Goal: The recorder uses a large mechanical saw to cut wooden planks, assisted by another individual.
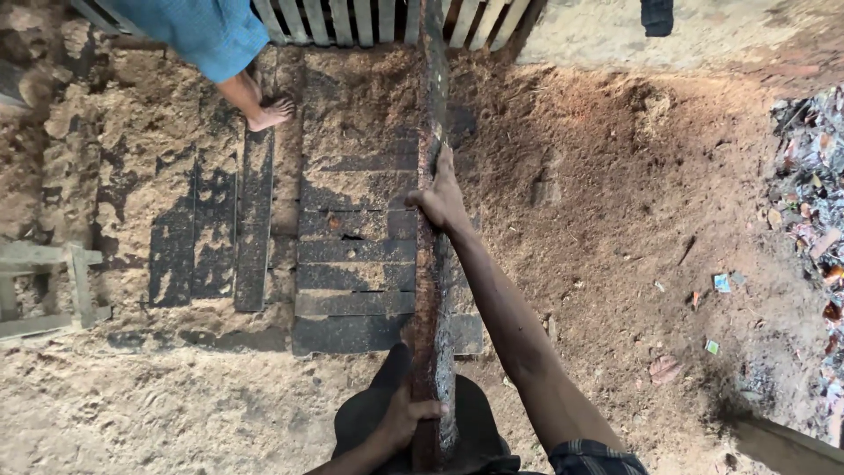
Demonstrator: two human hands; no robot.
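Observation:
A long rough plank [431, 264] of dark reddish wood runs straight away from me, from my body to the slatted fence at the top. My right hand [440, 198] grips it on its right edge about halfway along, arm stretched out. My left hand [406, 415] is wrapped around the plank's near end, close to my dark trousers. The plank hangs above dark wooden boards [352, 264] laid on the sawdust-covered ground.
Another person's bare foot [268, 113] and blue garment stand at the upper left on the boards. A pale slatted fence [352, 19] lines the top. Pale timber pieces [53, 290] lie left. Ash and litter [813, 193] pile at the right edge. Reddish soil [615, 176] spreads right.

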